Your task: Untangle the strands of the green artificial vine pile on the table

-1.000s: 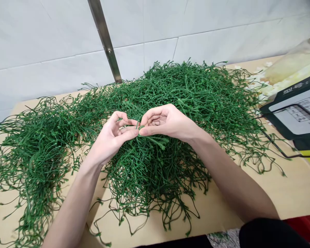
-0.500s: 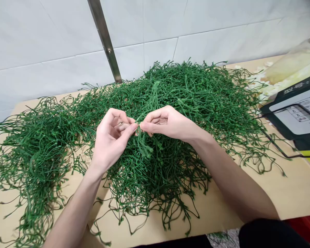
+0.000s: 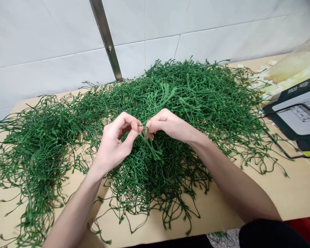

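A small bunch of thin green artificial stems point(image 3: 162, 97) is pinched at its middle between my two hands, its branched ends fanning out above and below the fingers. My left hand point(image 3: 117, 141) closes thumb and forefinger on the bunch from the left. From the right, my right hand point(image 3: 172, 124) grips it with curled fingers, the fingertips of both hands almost touching. What exactly lies between the fingertips is too small to make out. Beneath both hands spreads a big tangled heap of similar green stems point(image 3: 204, 96).
The heap covers much of a pale wooden table point(image 3: 263, 196) and trails down its left side. A metal post point(image 3: 107, 43) stands against the tiled wall point(image 3: 54, 31). At right are a dark box with a white label point(image 3: 299, 117), a black wire frame point(image 3: 279, 150) and white petals point(image 3: 265, 77).
Both hands have shifted slightly right. My right hand has turned, its fingers now curled downward round the bunch. The bunch's top ends have fanned out and leaned to the right.
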Action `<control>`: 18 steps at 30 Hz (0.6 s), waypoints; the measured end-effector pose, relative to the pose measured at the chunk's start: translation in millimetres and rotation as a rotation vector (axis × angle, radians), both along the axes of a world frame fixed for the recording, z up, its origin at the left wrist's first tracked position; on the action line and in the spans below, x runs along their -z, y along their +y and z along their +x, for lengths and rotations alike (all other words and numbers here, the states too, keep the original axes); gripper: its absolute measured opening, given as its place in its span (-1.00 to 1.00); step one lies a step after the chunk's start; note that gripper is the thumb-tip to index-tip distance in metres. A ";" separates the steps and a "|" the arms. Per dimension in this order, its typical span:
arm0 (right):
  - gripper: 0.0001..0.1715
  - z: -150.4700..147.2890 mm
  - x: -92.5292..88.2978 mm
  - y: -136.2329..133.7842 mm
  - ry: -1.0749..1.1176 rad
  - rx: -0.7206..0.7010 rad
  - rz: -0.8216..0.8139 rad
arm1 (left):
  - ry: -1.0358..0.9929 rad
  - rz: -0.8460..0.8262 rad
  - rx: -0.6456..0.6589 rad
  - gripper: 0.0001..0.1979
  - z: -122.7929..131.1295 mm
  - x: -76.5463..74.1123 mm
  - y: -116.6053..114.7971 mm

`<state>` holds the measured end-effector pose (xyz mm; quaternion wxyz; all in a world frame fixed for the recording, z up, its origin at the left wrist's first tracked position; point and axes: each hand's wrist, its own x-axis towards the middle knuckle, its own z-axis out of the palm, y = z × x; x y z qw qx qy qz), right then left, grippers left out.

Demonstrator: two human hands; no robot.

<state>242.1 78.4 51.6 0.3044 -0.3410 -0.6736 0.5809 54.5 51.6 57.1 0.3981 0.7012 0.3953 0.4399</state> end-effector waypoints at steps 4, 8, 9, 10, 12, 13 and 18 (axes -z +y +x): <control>-0.67 2.7 0.2 -1.2 -0.041 -0.002 0.146 | -0.013 -0.046 -0.003 -0.81 1.6 1.1 -0.3; -0.69 1.8 3.1 -1.6 -0.106 0.027 0.240 | -0.094 -0.163 0.023 -0.69 2.0 5.8 5.7; -0.70 1.2 4.1 -1.3 -0.114 0.024 0.252 | -0.125 -0.196 0.034 -0.66 1.9 7.4 7.5; -0.71 0.6 5.1 -0.8 -0.120 0.016 0.264 | -0.156 -0.227 0.043 -0.63 1.7 8.9 9.2; -0.71 0.2 6.6 0.5 -0.132 -0.011 0.290 | -0.211 -0.288 0.053 -0.59 1.2 11.4 11.8; -0.71 0.3 7.2 1.2 -0.140 -0.026 0.302 | -0.233 -0.316 0.058 -0.58 0.8 12.4 12.6; -0.71 2.2 8.5 3.5 -0.162 -0.074 0.344 | -0.260 -0.377 0.068 -0.56 -1.1 14.6 14.0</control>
